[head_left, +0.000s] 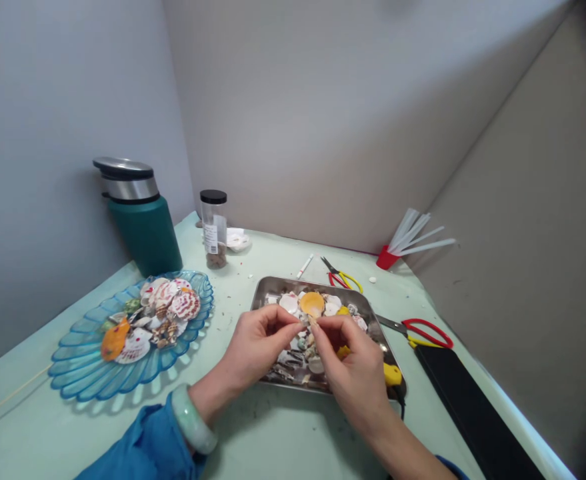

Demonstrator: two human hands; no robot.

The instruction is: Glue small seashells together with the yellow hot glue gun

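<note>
Above the metal tray [397, 363], my left hand [265, 340] and my right hand [353, 357] meet fingertip to fingertip. Thumb and forefinger of my right hand pinch a small pale piece [313, 320], perhaps a shell; its kind is too small to make out. My left thumb and forefinger are also pinched, and what lies in them is hidden. Seashells fill the tray below, among them an orange scallop shell [312, 304] just beyond my fingertips. A yellow tool [393, 375] with a black cord lies at the tray's right side, partly covered by my right hand.
On the left, a blue scalloped plate [80, 373] holds shells, before a green bottle [147, 233]. A black-lidded jar [213, 230] stands behind. Scissors [341, 275], a marker [305, 266], larger scissors [425, 332], a black slab [473, 407] and glue sticks [413, 230] in a red cup [387, 258] surround the tray.
</note>
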